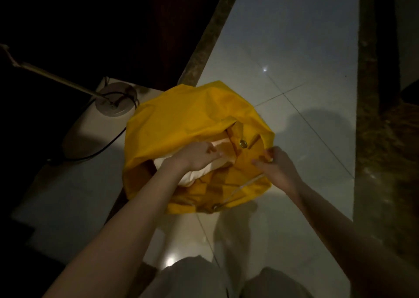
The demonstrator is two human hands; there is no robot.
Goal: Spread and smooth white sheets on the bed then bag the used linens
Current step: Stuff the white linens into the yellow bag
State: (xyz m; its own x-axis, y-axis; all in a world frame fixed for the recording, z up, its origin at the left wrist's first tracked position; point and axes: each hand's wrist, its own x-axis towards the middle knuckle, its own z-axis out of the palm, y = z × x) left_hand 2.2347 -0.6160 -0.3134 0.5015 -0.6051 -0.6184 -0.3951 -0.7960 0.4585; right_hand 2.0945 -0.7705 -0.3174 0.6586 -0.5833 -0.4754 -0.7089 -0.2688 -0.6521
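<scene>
A yellow laundry bag [181, 118] stands on the pale tiled floor in front of me, its mouth open towards me. White linen [195, 175] fills the inside. My left hand [199, 156] reaches into the opening and rests on the linen, fingers loosely bent. My right hand [277, 165] pinches the bag's rim on the right, next to a metal eyelet [243, 143]. A thin white drawstring [244, 185] runs along the near rim below that hand.
A floor lamp's round base [115, 103] with a slanted pole and black cable [106, 148] stands left of the bag. A dark stone strip [208, 37] borders dark flooring at the upper left. Another dark strip [367, 116] runs down the right. My knees [192, 277] show at the bottom.
</scene>
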